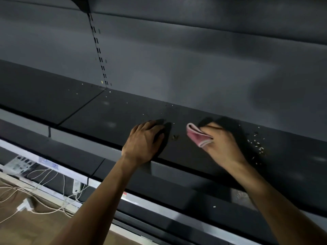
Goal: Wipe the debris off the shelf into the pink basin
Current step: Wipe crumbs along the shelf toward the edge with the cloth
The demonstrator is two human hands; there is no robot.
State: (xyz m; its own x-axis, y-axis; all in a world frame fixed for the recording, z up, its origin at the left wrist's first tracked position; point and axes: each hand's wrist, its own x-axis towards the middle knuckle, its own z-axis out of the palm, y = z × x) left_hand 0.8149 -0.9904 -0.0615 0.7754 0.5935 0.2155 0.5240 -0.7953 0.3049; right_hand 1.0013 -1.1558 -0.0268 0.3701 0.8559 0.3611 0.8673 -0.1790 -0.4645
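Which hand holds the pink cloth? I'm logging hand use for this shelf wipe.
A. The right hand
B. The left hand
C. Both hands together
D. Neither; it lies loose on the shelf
A: the pink cloth is bunched in the right hand on the shelf, while the left hand rests flat with nothing in it.

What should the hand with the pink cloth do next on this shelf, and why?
Probably sweep the pink cloth in the right hand to the right, over the pale crumbs scattered on the dark shelf, and drag them toward the front edge. The cloth sits left of that cluster. The left hand rests flat on the shelf. No basin is in view, so the drop point is unclear.
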